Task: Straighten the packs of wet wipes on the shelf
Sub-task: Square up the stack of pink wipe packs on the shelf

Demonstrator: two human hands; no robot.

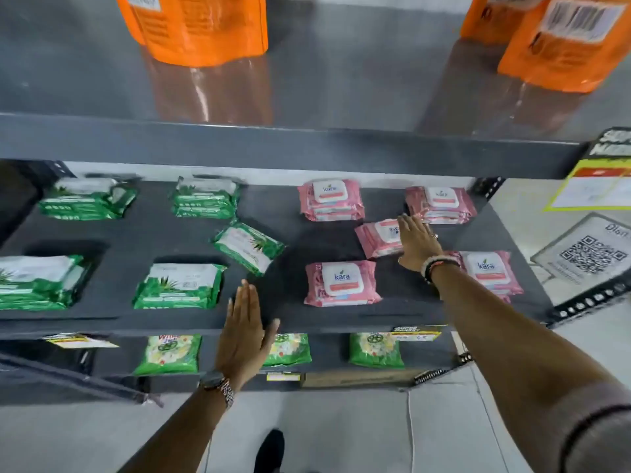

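Note:
On the dark middle shelf [293, 240] lie green wet-wipe packs on the left and pink ones on the right. A single green pack [248, 246] lies crooked in the middle. A pink pack [377, 238] lies askew between the pink stacks; my right hand [417, 244] rests flat on its right end, fingers straight. Neat pink packs sit at front [341, 283], back [330, 199], back right [440, 203] and front right [490, 271]. My left hand [244, 331] hovers open, fingers together, over the shelf's front edge, holding nothing.
Orange pouches [201, 25] [563, 39] stand on the shiny top shelf. Green stacks [181, 281] [205, 198] [87, 199] [37, 281] fill the left half. Green bags [169, 353] sit on the lower shelf. A QR sign [587, 257] and a yellow poster [594, 186] are at right.

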